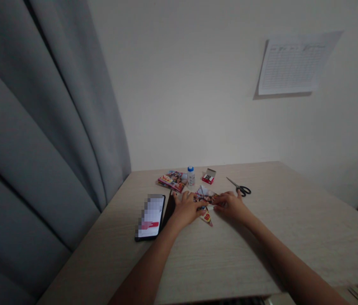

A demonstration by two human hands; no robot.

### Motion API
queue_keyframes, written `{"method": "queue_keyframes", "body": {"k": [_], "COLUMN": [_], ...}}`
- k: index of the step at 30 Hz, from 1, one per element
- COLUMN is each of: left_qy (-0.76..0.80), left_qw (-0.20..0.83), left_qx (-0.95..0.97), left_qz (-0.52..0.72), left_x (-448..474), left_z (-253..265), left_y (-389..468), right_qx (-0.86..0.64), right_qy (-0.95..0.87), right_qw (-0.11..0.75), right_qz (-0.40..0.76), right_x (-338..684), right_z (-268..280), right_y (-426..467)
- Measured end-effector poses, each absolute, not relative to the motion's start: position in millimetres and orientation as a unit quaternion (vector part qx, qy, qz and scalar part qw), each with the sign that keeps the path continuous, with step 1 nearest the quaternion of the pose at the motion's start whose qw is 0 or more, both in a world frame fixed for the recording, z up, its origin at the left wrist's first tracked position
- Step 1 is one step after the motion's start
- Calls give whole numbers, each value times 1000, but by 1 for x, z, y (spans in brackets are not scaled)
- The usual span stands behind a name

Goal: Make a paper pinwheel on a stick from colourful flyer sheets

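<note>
A piece of folded, colourfully printed paper [203, 192] lies on the table between my hands, with a pointed corner toward me. My left hand [185, 208] rests on its left side with the fingers spread, pressing it down. At the paper's right edge, my right hand [232, 205] has its fingertips together on the sheet. Parts of the paper are hidden under both hands. Beside my left wrist is a dark flat object [170, 204], partly covered, and left of it a phone [153, 216] with a lit screen.
Behind my hands stand a stack of printed paper [173, 180], a small clear bottle with a blue cap [191, 177] and a small red box with its lid up [209, 176]. Black-handled scissors [242, 189] lie to the right. A grey curtain [80, 106] borders the left.
</note>
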State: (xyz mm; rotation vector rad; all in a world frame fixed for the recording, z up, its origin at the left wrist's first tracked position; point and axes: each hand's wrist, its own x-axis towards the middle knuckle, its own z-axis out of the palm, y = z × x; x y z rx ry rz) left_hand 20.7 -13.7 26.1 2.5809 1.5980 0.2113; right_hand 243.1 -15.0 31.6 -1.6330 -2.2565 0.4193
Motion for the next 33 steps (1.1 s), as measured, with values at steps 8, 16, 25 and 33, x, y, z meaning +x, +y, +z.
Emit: {"method": "queue_keyframes", "body": {"k": [8,16,25,33], "left_qy": [520,533,528,526], "left_qw": [34,27,36,44], "left_qx": [849,840,842,844], "left_qz": [84,99,105,96], "left_x": [19,20,18,20], "left_z": [19,15,18,23], "left_y": [-12,-11,-14,-14], "right_qx": [-570,-569,-575,-573], "right_qy": [-789,-790,-790,-790], "right_qw": [174,171,162,169], "right_qz": [150,150,138,140], "right_x": [243,243,244,243], "right_z": [29,31,28,28], "right_y": [-14,-16,-14,-13]}}
